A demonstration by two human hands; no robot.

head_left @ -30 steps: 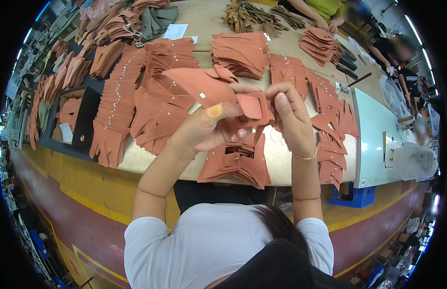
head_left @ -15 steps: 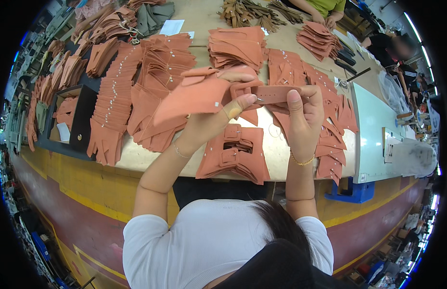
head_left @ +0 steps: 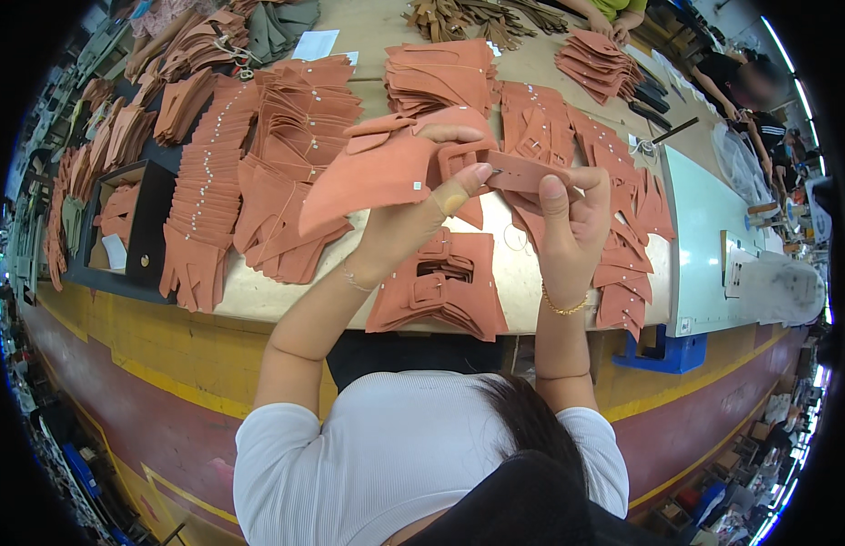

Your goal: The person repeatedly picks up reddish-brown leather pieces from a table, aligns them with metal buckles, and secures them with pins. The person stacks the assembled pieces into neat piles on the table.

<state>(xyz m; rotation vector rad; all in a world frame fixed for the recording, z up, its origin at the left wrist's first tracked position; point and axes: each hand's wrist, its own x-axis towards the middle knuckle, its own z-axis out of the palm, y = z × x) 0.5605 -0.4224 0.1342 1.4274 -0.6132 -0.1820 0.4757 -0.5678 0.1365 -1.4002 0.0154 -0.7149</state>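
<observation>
My left hand (head_left: 411, 223) grips a salmon-coloured leather piece (head_left: 368, 180) with a small white sticker, its thumb pressed by a covered buckle (head_left: 460, 162). A strap with punched holes (head_left: 530, 175) runs through the buckle toward the right. The strap's free end is pinched between the thumb and fingers of my right hand (head_left: 575, 214). A metal prong shows near my left thumb. Both hands are raised above the table. Below them, at the table's front edge, lies a stack of similar pieces with covered buckles (head_left: 438, 287).
Bundles of salmon pieces (head_left: 213, 173) cover the table on the left, with more (head_left: 613, 200) on the right. A black box (head_left: 154, 227) holds pieces at the left. A pale green board (head_left: 713, 246) is at the right. Another person's hands (head_left: 613, 29) are at the far side.
The leather piece in my left hand has tilted and shifted slightly right. The strap now slopes down toward my right hand and looks more bent. Both hands keep their hold.
</observation>
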